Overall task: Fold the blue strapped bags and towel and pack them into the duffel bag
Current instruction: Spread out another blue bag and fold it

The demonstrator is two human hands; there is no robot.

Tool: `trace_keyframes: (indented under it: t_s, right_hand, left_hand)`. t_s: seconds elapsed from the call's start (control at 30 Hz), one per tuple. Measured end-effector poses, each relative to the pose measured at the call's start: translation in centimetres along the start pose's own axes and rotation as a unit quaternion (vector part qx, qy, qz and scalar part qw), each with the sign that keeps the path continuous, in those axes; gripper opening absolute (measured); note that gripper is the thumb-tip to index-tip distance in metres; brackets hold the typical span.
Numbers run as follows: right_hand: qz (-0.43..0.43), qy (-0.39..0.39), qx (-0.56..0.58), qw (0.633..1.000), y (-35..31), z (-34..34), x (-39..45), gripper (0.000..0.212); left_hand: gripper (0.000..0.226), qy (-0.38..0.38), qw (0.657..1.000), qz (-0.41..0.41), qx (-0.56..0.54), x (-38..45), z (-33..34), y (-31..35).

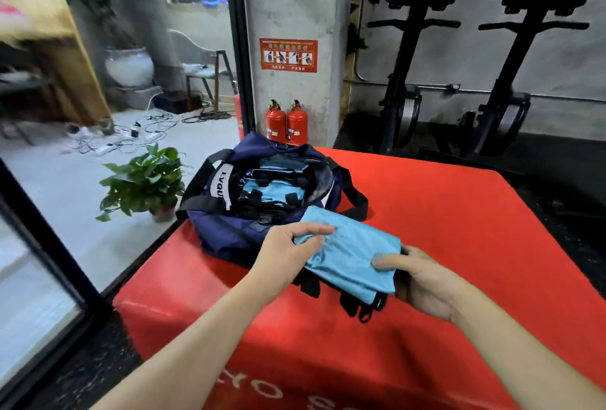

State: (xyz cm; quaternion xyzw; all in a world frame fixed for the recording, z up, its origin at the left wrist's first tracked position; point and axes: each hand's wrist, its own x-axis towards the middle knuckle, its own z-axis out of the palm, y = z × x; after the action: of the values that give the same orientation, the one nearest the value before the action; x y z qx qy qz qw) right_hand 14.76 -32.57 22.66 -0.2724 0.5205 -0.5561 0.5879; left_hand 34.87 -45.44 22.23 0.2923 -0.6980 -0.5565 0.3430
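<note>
Surface: red padded platform, carrying the things
Duffel bag: navy duffel bag at the platform's far left corner, mouth unzipped, blue pieces with black straps visible inside
Folded bag: light blue folded bag, black straps hanging at its near edge, held just beside the duffel toward the platform's near side
Left hand: grip pinching the folded bag's left edge
Right hand: grip curled round its right edge, thumb on top
Floor: potted plant, two red extinguishers
</note>
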Motion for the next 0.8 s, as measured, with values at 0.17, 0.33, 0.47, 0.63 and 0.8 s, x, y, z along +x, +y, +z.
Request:
trace_keyframes:
  t_s: [0.17, 0.33, 0.47, 0.63, 0.8]
  right_hand:
    - [-0.01, 0.111, -0.051, 0.992, -1.1, 5.7, 4.2, 0.039]
    - [-0.075, 0.193, -0.117, 0.971, -3.2, 9.5, 9.7, 0.063]
    - [-0.186, 0.275, -0.287, 0.899, -4.4, 11.3, 15.1, 0.026]
    - [-0.156, 0.34, -0.267, 0.888, -5.3, 12.0, 21.9, 0.031]
    - [-0.19, 0.388, -0.177, 0.884, -4.8, 11.3, 26.3, 0.01]
  left_hand:
    - [0.025, 0.113, 0.993, -0.016, -0.009, 0.8, -4.6, -0.9]
    - [0.027, 0.093, 0.994, -0.009, 0.051, 4.6, -9.2, 0.2]
    - [0.037, 0.045, 0.992, 0.02, 0.119, 10.5, -11.9, 0.1]
    - [0.04, 0.037, 0.973, 0.057, 0.219, 18.1, -12.1, -2.6]
    - [0.036, 0.049, 0.968, 0.075, 0.233, 22.6, -11.7, -5.3]
